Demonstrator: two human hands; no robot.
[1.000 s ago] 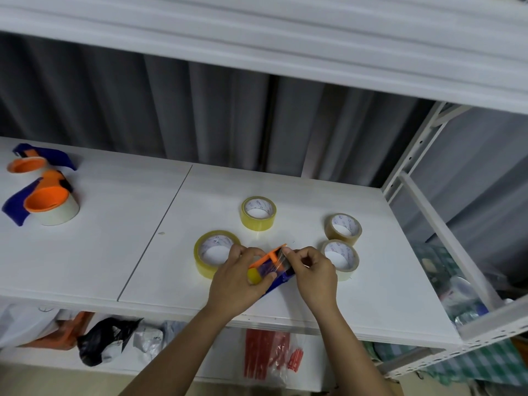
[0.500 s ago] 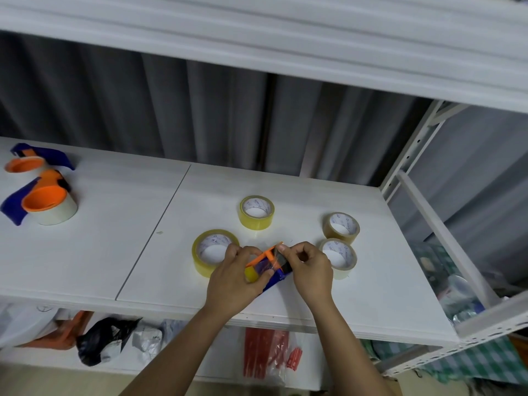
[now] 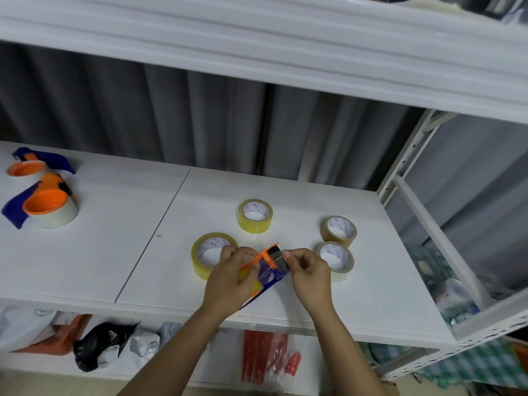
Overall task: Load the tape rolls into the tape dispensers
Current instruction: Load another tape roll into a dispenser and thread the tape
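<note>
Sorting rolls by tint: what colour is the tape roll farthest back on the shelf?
Yellow, in the head view: the tape roll.

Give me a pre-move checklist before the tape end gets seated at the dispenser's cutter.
1. Dispenser held firm: left hand grips its body. ok
2. Tape end controlled: right hand pinches at the cutter end. ok
3. Roll seated in the held dispenser: hidden by the hands. cannot tell
4. Tape running straight, no twist: too blurred. cannot tell
5. Next rolls at hand: four loose rolls, the nearest beside the left hand. ok
6. Finished dispensers set aside far left. ok
</note>
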